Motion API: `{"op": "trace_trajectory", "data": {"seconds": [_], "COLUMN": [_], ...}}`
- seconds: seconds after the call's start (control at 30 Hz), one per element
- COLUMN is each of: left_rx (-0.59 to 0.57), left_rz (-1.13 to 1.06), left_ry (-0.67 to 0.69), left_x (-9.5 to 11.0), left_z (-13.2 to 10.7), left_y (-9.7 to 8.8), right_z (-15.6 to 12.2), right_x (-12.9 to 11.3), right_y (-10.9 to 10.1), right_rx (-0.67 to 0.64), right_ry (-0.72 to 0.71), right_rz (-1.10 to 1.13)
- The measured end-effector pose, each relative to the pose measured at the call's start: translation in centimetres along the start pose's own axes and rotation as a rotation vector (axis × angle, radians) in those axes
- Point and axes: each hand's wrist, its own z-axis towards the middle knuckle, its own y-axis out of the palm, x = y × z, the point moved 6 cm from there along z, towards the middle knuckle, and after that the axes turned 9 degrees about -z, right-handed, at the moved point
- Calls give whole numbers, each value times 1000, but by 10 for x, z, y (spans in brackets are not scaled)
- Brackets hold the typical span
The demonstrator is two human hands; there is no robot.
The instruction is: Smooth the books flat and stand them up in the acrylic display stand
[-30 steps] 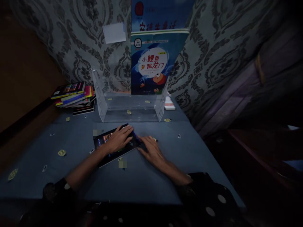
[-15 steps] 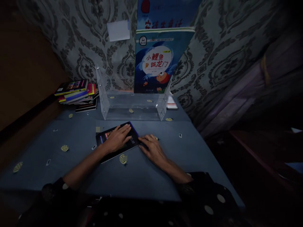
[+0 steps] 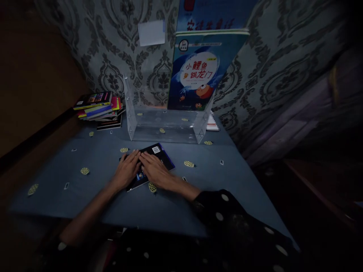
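Note:
A dark book (image 3: 163,155) lies flat on the blue-grey tablecloth (image 3: 85,192) in front of me. My left hand (image 3: 127,170) rests palm down on the book's left part, fingers stretched out. Beside it, my right hand (image 3: 154,169) lies flat across the book's middle, fingers extended toward the far edge. The two hands touch side by side. Beyond the book stands a clear acrylic book stand (image 3: 167,121) holding an upright blue picture book (image 3: 198,71).
A stack of colourful books (image 3: 99,109) sits at the far left of the table. The patterned wall (image 3: 113,56) closes the back, and a white note (image 3: 151,33) is stuck on it. Dark furniture (image 3: 326,181) stands to the right of the table.
My right hand has moved left from the table onto the book, beside my left hand. The book now lies closed and looks smaller. The camera view has shifted, so things sit further right.

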Motion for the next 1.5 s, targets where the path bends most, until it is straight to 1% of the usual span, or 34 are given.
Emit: {"op": "trace_trajectory", "data": {"seconds": [0.07,0.17,0.3,0.4,0.47,0.6,0.63,0.7,0.77,0.83,0.87,0.93,1.0,1.03,1.1,1.17,1.23,1.3,1.4,1.5], "left_rx": [-3,-13,-7,-17,-59,-197,-218,-221,-181,-129,-116,-132,-150,-146,-104,-71,-66,-69,-67,-68], "left_rz": [-3,1,19,77,126,166,168,172,169,134,97,-2,-78,-93,-76,-34,6,23,-5,-26], "left_ry": [-12,-32,-40,-60,-96,-167,-172,-165,-128,-54,-9,62,108,119,106,76,62,71,86,90], "left_x": [0,-1,5,18,28,45,47,47,44,39,36,30,24,22,20,20,24,30,34,34], "left_z": [-1,0,2,2,0,0,3,12,25,41,49,60,65,65,63,58,54,52,51,51], "left_y": [1,1,-5,-16,-26,-42,-44,-46,-42,-32,-24,-5,10,15,17,14,10,9,15,21], "right_z": [13,19,14,10,9,9,8,7,4,0,-1,-3,-4,-4,-3,-3,-3,-6,-11,-13], "right_x": [-1,5,18,31,38,45,46,46,44,39,37,35,37,38,40,40,40,41,44,45], "right_y": [10,16,8,1,-2,-5,-5,-5,-4,-1,0,2,2,2,0,-1,-2,-3,-3,-1], "right_rx": [-29,-42,-7,31,40,30,31,40,44,39,36,48,72,83,89,74,67,91,135,138], "right_ry": [27,44,90,123,85,-34,-25,64,183,253,264,272,256,235,167,90,56,99,196,201], "right_rz": [16,8,-52,-79,-66,-32,-43,-90,-131,-141,-139,-135,-131,-126,-108,-86,-80,-97,-102,-62]}}
